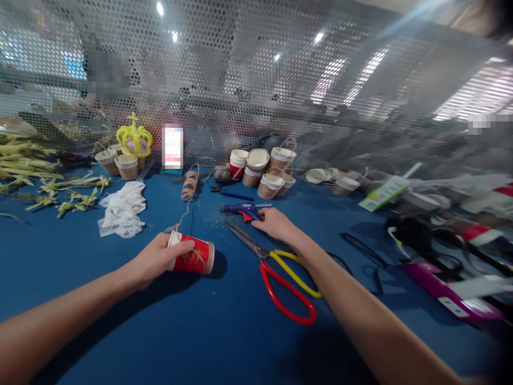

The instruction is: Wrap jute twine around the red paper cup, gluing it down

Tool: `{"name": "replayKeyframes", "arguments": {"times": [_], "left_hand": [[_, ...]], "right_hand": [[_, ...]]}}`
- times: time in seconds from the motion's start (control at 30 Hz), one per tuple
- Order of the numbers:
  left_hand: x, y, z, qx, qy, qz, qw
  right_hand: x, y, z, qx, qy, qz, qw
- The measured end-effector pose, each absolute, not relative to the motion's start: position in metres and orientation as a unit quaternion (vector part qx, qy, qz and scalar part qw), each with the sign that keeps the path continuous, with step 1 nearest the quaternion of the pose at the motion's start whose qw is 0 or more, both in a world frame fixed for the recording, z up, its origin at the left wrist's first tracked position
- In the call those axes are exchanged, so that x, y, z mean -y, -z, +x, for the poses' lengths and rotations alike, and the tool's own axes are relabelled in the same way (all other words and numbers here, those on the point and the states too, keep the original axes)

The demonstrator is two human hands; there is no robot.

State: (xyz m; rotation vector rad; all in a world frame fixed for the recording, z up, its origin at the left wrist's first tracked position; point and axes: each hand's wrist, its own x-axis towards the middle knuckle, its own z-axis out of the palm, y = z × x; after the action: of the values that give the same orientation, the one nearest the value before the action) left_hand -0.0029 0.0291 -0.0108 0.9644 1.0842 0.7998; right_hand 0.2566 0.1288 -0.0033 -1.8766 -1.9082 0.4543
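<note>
Red paper cup (193,256) lay gripped in your left hand (154,260) — your right hand (276,223), beyond the scissors (280,270), closed on the glue gun (244,210).

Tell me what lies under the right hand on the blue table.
The right hand rests on a blue glue gun; its nozzle and body stick out to the left, while the handle is covered by the fingers. Scissors lie just beside it, not beneath it.

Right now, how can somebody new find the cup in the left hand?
On the blue table, look near its middle, left of the scissors. The left hand holds a red paper cup on its side. Only this cup has loose twine around it.
</note>
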Motion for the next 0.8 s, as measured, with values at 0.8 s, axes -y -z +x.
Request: {"name": "replayKeyframes", "arguments": {"times": [0.8], "left_hand": [[-0.037, 0.017, -0.003, -0.497, -0.381, 0.362, 0.691]], "right_hand": [[-0.022, -0.043, 0.217, 0.708, -0.404, -0.542, 0.203]]}}
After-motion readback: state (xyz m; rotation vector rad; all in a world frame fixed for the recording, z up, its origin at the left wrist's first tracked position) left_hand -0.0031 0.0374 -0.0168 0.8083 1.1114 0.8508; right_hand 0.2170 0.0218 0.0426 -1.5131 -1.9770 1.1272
